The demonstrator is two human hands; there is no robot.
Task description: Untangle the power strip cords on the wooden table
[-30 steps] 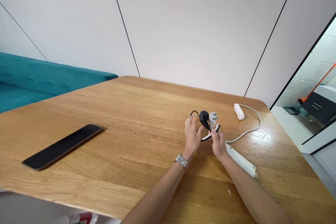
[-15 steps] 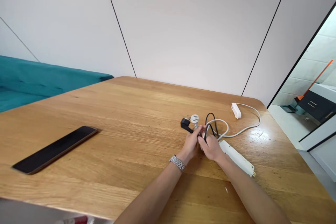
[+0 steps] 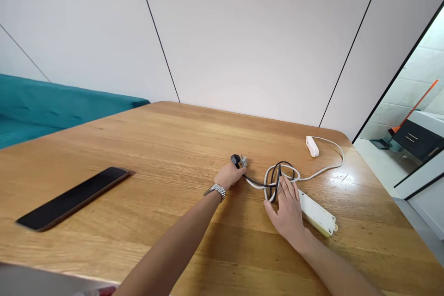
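My left hand [image 3: 229, 175], with a metal watch on its wrist, is closed around a black plug [image 3: 235, 159] and a white plug [image 3: 243, 162], just behind their heads. From these a black cable [image 3: 256, 181] and a white cable [image 3: 266, 176] run right into loose loops. Against the loops lies my right hand [image 3: 287, 208], its fingers stretched out and its thumb apart, touching the cables. A white power strip [image 3: 317, 212] rests face down on the table, right of that hand, its near end partly hidden behind the fingers.
The wooden table [image 3: 166, 148] carries a dark flat tablet-like slab [image 3: 72, 199] at left. A small white block [image 3: 312, 146] at the back right ends the white cable. Behind are a pale wall [image 3: 243, 37], a teal sofa [image 3: 69, 106] and an orange-handled broom [image 3: 416, 106].
My hands have moved apart. The left has drawn the two plugs left and toward me, while the right has let the loops down onto the table and opened.
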